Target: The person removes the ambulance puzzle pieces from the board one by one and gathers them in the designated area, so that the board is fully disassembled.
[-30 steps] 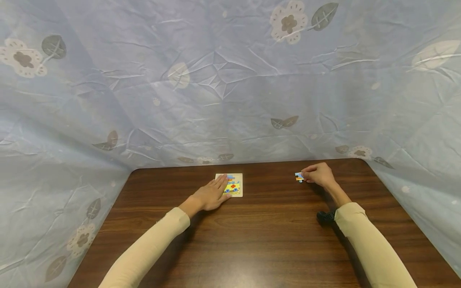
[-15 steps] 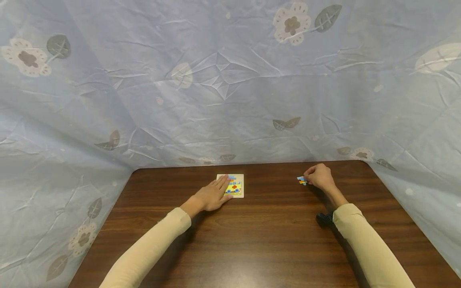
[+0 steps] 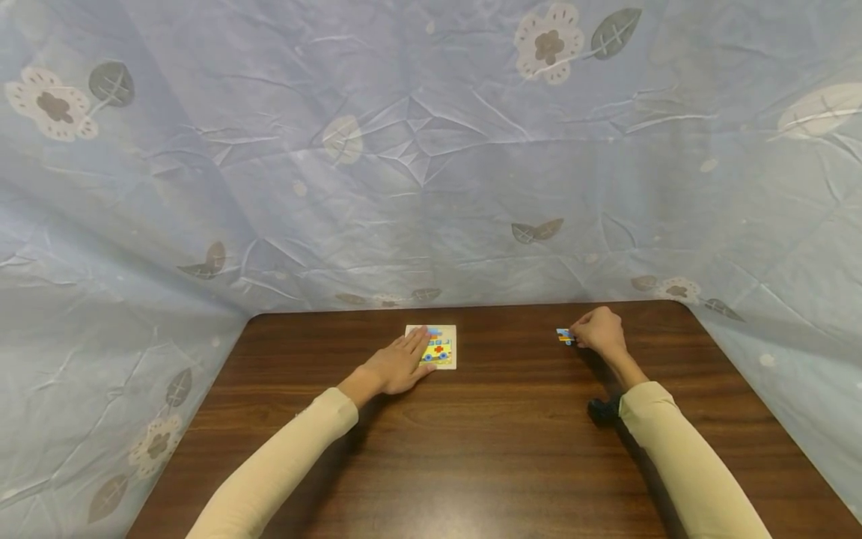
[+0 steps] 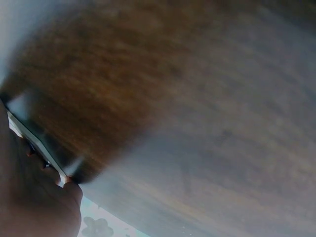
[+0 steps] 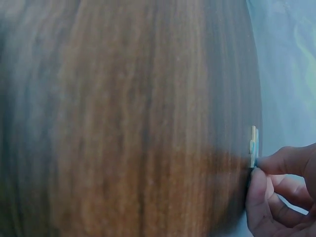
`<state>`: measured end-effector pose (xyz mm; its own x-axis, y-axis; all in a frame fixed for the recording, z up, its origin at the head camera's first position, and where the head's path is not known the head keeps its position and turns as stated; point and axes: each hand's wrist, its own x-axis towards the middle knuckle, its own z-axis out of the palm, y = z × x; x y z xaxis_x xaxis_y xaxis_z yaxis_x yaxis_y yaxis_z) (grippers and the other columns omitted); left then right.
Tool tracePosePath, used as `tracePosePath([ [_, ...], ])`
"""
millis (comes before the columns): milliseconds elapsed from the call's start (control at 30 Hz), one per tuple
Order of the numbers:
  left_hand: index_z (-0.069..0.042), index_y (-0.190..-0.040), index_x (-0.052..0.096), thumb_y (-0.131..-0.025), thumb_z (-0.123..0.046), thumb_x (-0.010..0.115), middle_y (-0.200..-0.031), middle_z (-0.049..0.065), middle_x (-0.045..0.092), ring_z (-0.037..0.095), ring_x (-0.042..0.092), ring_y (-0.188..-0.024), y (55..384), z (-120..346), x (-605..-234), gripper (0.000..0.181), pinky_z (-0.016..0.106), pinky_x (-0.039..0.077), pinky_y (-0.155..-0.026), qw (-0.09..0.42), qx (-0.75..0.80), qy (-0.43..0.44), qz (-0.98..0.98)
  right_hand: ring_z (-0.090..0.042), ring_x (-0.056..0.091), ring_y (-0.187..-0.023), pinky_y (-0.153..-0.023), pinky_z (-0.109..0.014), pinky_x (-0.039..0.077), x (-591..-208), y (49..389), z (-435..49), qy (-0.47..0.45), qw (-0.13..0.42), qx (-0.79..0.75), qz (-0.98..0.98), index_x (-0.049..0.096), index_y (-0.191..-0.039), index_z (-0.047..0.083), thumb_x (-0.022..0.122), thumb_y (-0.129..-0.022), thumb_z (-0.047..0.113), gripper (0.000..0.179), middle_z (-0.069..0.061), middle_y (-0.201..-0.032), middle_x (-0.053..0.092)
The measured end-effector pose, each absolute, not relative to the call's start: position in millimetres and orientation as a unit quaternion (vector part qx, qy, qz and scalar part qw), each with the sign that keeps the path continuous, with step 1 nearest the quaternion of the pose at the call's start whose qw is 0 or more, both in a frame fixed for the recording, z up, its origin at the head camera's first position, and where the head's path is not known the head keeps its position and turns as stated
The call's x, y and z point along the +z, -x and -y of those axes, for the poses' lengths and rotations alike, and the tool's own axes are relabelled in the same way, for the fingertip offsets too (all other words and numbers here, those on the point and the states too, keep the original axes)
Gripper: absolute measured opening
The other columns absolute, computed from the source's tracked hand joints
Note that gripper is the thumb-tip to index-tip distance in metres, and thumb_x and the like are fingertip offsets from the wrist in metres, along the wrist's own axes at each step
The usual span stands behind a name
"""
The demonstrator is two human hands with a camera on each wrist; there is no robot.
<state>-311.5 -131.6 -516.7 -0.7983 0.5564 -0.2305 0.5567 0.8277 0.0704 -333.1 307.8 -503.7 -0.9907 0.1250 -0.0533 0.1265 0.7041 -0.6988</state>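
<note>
Blue-and-yellow puzzle piece (image 3: 564,336), far right
Right hand (image 3: 599,330) pinches it; left hand (image 3: 393,367) lies straight-fingered on a yellow ambulance puzzle (image 3: 440,350).

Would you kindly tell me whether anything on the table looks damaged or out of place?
Nothing visible stands out as damaged; the puzzle piece is merely apart from the picture board, pinched in the right hand.

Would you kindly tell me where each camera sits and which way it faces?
Head: on the head, facing forward and down over table and cloth; sleeves, left hand and right hand show.
Left wrist: on that wrist, facing the table; part of the left hand shows.
Right wrist: on that wrist, facing the table; the right hand pinches a puzzle piece.
Head and right wrist share the piece.
</note>
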Motion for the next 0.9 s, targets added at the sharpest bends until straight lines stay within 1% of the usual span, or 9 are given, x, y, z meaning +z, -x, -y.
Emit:
tracePosePath([
  [100, -0.009, -0.17, 0.004, -0.112, -0.06, 0.023, -0.18, 0.01, 0.0, 0.025, 0.004, -0.168, 312.2, 131.6, -515.6, 0.08, 0.045, 0.015, -0.138, 0.117, 0.004, -0.297, -0.948, -0.013, 0.075, -0.063, -0.06, -0.027, 0.063, -499.8, 331.9, -306.7, -0.071, -0.011, -0.373, -0.925, 0.08, -0.101, -0.008, 0.068, -0.095, 0.014, 0.026, -0.016, -0.081, 0.08],
  [200, -0.009, -0.17, 0.004, -0.112, -0.059, 0.024, -0.18, 0.01, 0.0, 0.025, 0.003, -0.168, 312.2, 131.7, -515.6, 0.079, 0.045, 0.016, -0.138, 0.119, 0.007, -0.297, -0.947, -0.016, 0.07, -0.061, -0.056, -0.026, 0.056, -492.5, 330.8, -300.2, -0.058, -0.035, -0.373, -0.926, 0.082, -0.1, -0.003, 0.065, -0.094, 0.015, 0.026, -0.011, -0.076, 0.079],
  [300, -0.009, -0.17, 0.002, -0.112, -0.061, 0.023, -0.18, 0.01, -0.002, 0.025, 0.001, -0.168, 311.8, 131.9, -514.6, 0.081, 0.045, 0.015, -0.138, 0.121, 0.002, -0.295, -0.948, -0.017, 0.066, -0.061, -0.056, -0.026, 0.051, -482.3, 332.9, -285.2, -0.025, -0.066, -0.382, -0.921, 0.081, -0.1, -0.002, 0.065, -0.096, 0.015, 0.024, -0.014, -0.08, 0.079],
  [367, -0.008, -0.17, 0.002, -0.112, -0.06, 0.023, -0.179, 0.011, -0.002, 0.025, 0.001, -0.168, 311.6, 131.7, -512.6, 0.081, 0.045, 0.014, -0.138, 0.12, 0.002, -0.294, -0.948, -0.02, 0.069, -0.064, -0.057, -0.026, 0.053, -474.4, 336.0, -270.8, 0.002, -0.079, -0.393, -0.916, 0.081, -0.1, -0.001, 0.067, -0.096, 0.015, 0.022, -0.017, -0.086, 0.079],
  [400, -0.008, -0.17, 0.002, -0.112, -0.06, 0.024, -0.179, 0.012, -0.002, 0.026, 0.001, -0.168, 311.5, 131.5, -511.6, 0.081, 0.046, 0.014, -0.138, 0.118, 0.002, -0.295, -0.948, -0.024, 0.072, -0.067, -0.058, -0.026, 0.055, -470.6, 337.6, -262.8, 0.016, -0.082, -0.401, -0.912, 0.081, -0.101, -0.001, 0.068, -0.097, 0.015, 0.021, -0.02, -0.089, 0.08],
  [500, -0.006, -0.169, 0.002, -0.112, -0.059, 0.024, -0.179, 0.014, -0.002, 0.027, 0.002, -0.168, 310.1, 132.6, -508.9, 0.081, 0.046, 0.014, -0.138, 0.114, 0.005, -0.295, -0.948, -0.036, 0.078, -0.08, -0.06, -0.026, 0.059, -461.1, 341.7, -235.2, 0.055, -0.074, -0.422, -0.902, 0.08, -0.102, -0.001, 0.071, -0.097, 0.015, 0.019, -0.026, -0.096, 0.079],
  [600, -0.005, -0.169, 0.002, -0.112, -0.059, 0.024, -0.179, 0.015, -0.002, 0.029, 0.001, -0.168, 308.8, 135.2, -507.4, 0.081, 0.047, 0.013, -0.138, 0.119, 0.014, -0.295, -0.948, -0.042, 0.077, -0.089, -0.064, -0.028, 0.061, -456.0, 344.0, -208.9, 0.087, -0.053, -0.435, -0.895, 0.079, -0.104, -0.001, 0.07, -0.098, 0.014, 0.019, -0.028, -0.1, 0.078],
  [767, -0.006, -0.169, 0.002, -0.112, -0.061, 0.022, -0.179, 0.014, -0.004, 0.03, -0.001, -0.167, 306.8, 143.3, -507.0, 0.083, 0.048, 0.011, -0.138, 0.128, 0.02, -0.282, -0.951, -0.043, 0.076, -0.093, -0.067, -0.031, 0.061, -455.9, 346.9, -173.1, 0.117, -0.021, -0.433, -0.894, 0.079, -0.107, 0.002, 0.071, -0.1, 0.019, 0.02, -0.025, -0.103, 0.078],
  [900, -0.006, -0.169, 0.002, -0.111, -0.062, 0.023, -0.179, 0.014, -0.003, 0.029, -0.001, -0.167, 305.7, 151.1, -504.7, 0.083, 0.047, 0.011, -0.138, 0.123, 0.025, -0.269, -0.955, -0.037, 0.076, -0.089, -0.065, -0.03, 0.058, -459.7, 349.9, -149.8, 0.141, -0.014, -0.417, -0.898, 0.08, -0.105, 0.004, 0.071, -0.101, 0.019, 0.018, -0.021, -0.1, 0.079],
])
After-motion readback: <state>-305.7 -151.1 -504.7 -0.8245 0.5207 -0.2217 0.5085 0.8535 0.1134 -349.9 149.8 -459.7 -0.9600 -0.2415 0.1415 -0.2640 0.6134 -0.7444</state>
